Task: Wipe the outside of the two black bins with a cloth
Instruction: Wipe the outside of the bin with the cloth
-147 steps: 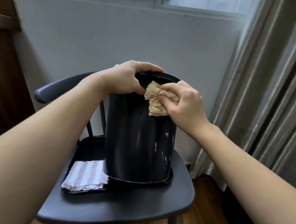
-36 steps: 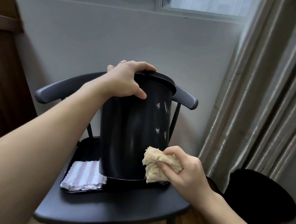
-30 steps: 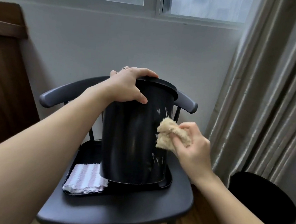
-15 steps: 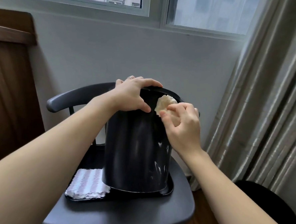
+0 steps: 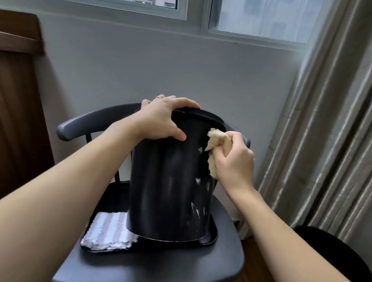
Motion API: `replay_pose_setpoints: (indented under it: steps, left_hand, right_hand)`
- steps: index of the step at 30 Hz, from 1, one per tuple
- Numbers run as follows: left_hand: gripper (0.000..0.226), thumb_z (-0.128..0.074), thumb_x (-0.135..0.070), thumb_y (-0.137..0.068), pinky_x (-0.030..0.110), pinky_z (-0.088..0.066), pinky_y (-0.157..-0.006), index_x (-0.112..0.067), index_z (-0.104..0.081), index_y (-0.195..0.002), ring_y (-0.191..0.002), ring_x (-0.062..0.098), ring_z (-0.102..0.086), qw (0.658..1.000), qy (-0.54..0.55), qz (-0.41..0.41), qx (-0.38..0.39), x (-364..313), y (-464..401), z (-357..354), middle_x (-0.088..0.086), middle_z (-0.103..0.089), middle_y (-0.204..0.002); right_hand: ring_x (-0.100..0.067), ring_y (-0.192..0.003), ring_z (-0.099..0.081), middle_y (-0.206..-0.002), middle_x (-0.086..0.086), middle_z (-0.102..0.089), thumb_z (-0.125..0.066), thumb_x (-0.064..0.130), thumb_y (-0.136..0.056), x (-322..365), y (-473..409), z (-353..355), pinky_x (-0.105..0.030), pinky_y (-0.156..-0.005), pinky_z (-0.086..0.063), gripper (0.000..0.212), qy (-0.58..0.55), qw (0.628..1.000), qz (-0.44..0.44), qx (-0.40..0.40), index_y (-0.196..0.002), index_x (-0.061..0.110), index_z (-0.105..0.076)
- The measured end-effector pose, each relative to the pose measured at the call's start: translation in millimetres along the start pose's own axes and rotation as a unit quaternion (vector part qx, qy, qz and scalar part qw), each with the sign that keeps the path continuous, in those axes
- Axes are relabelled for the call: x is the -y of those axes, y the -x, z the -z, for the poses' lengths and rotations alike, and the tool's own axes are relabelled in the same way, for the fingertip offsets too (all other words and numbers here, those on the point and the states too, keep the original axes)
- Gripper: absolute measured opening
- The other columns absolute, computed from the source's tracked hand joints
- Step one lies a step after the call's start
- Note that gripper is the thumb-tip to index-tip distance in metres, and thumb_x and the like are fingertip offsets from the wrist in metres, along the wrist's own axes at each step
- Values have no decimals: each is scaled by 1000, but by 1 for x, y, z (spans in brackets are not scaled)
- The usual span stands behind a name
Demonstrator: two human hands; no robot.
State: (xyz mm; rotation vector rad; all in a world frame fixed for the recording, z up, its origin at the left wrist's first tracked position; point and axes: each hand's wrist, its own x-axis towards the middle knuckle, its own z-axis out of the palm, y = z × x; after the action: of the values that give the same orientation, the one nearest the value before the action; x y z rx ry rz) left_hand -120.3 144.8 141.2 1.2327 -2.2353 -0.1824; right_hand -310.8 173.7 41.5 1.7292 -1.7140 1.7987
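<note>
On the chair (image 5: 149,267) by the window sits a tray (image 5: 210,239), and the bin (image 5: 168,185) stands in it, tilted away from us with its near bottom edge lifted. Half a second ago our cloth (image 5: 213,148) was up at the rim; now it has slid down the right side wall, so we judge another downward stroke is under way and this bin is not yet done, as pale smears still show low on its wall. A second bin (image 5: 331,251) waits on the floor at right; what either holds is hidden. A striped cloth (image 5: 109,230) lies folded in the tray. Our left hand (image 5: 164,120) curls over the rim, steadying it. Our right hand (image 5: 232,159) bunches the cloth tight.
</note>
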Motion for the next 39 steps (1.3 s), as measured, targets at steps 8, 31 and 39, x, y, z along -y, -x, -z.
replay_pose_setpoints:
  steps: [8, 31, 39]
  left_hand:
    - [73, -83, -22, -77, 33, -16, -114, -54, -52, -135, -119, 5, -28, 1000, 2, -18, 4, -6, 0, -3, -16, -56, -128]
    - [74, -83, -23, -76, 33, -17, -113, -53, -52, -137, -118, 8, -30, 1000, -6, -27, 2, -12, 3, -6, -16, -55, -123]
    - [75, -84, -25, -77, 41, -17, -118, -52, -51, -138, -128, 13, -35, 999, -23, -26, 3, -11, 3, -6, -15, -55, -125]
  right_hand:
    - [-29, -73, -44, -95, 1, -46, -51, 13, -90, 4, -18, 6, -34, -64, -27, 18, 66, 996, 14, -53, -99, 20, -37]
    - [-25, -68, -43, -100, 3, -39, -55, 3, -83, 2, -10, 9, -31, -62, -32, 20, 94, 992, 5, -85, -97, 16, -49]
    - [-15, -95, -51, -113, 2, -40, -61, 15, -80, 6, 16, -6, -16, -78, -35, 23, -40, 999, -16, -6, -103, 11, -57]
